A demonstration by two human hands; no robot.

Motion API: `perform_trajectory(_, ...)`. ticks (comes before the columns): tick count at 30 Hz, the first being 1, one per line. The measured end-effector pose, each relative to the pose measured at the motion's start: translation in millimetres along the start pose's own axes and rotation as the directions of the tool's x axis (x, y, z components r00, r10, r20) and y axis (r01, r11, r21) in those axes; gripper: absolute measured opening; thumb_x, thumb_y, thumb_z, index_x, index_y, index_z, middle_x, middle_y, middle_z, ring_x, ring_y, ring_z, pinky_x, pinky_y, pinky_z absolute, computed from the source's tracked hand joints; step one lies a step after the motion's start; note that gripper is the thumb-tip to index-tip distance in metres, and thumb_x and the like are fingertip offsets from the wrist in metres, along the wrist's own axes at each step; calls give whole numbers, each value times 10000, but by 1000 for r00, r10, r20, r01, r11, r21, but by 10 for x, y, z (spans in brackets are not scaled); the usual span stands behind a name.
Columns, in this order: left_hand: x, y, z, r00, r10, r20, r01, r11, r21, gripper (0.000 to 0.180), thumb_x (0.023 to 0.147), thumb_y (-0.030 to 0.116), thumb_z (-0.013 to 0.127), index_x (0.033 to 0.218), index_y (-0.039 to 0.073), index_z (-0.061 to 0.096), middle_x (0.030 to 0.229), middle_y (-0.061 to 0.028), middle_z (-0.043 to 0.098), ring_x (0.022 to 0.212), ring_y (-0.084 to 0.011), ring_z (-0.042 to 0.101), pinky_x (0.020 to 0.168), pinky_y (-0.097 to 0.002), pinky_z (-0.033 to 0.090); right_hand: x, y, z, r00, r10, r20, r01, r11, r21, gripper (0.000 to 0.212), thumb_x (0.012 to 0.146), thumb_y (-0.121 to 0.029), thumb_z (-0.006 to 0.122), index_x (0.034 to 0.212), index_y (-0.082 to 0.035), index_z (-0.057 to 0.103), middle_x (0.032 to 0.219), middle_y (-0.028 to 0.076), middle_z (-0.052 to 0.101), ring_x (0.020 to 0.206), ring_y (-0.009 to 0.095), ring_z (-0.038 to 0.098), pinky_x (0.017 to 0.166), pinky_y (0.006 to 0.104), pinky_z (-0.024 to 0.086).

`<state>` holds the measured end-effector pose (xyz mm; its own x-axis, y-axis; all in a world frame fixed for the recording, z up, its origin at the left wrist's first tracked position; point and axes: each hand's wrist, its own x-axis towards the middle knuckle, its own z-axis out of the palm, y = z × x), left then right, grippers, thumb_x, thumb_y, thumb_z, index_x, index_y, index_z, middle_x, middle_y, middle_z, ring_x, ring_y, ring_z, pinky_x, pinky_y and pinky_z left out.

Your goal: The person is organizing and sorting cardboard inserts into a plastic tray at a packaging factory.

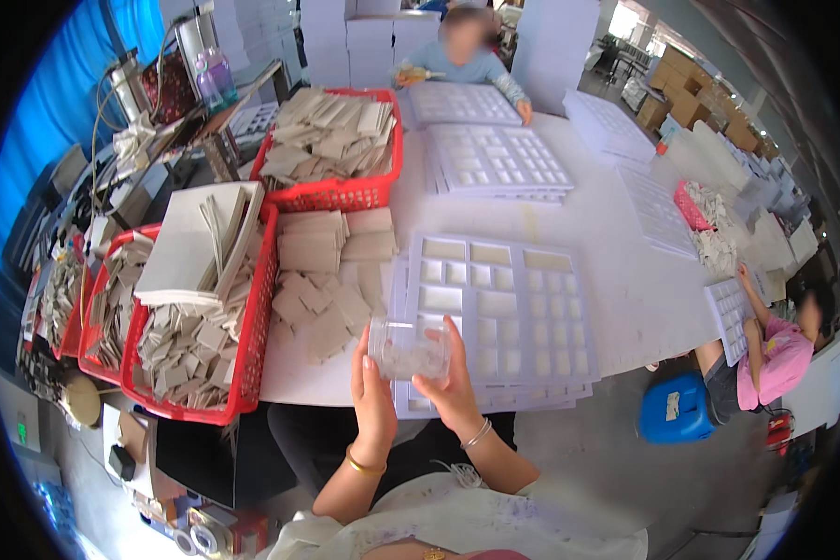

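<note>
A clear, round plastic jar (pixel 407 349) is held up between my two hands, over the near edge of the table. My left hand (pixel 373 403) grips its left side, and my right hand (pixel 450 390) wraps its right side with the thumb low on the front. Something pale and clear shows inside the jar, too indistinct to name. Just beyond and to the right lies a stack of white compartment trays (pixel 519 327). Left of the jar, loose grey-beige cardboard pieces (pixel 329 336) are spread on the white table (pixel 639 308).
Red plastic baskets (pixel 343 198) full of cardboard pieces line the left side; the nearest basket (pixel 250 353) carries a pile of larger sheets (pixel 194 245). Across the table, a person in light blue (pixel 467 67) handles trays. At right sits a person in pink (pixel 773 362) near a blue stool (pixel 674 411).
</note>
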<state>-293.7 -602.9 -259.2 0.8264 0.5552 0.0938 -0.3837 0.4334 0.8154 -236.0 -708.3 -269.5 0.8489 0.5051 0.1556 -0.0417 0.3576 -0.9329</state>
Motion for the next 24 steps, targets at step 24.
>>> perform_trajectory(24,36,-280,-215,978,209,-23,-182,898,401,495,942,203,496,1376,-4,375,1339,-114,411,1228,-228,422,1049,-359,319,-45,92,19,985,168,-25,-154,946,287,906,829,-55,660,1503,-162,64,1385,147,291,1232,210,394,919,339,469)
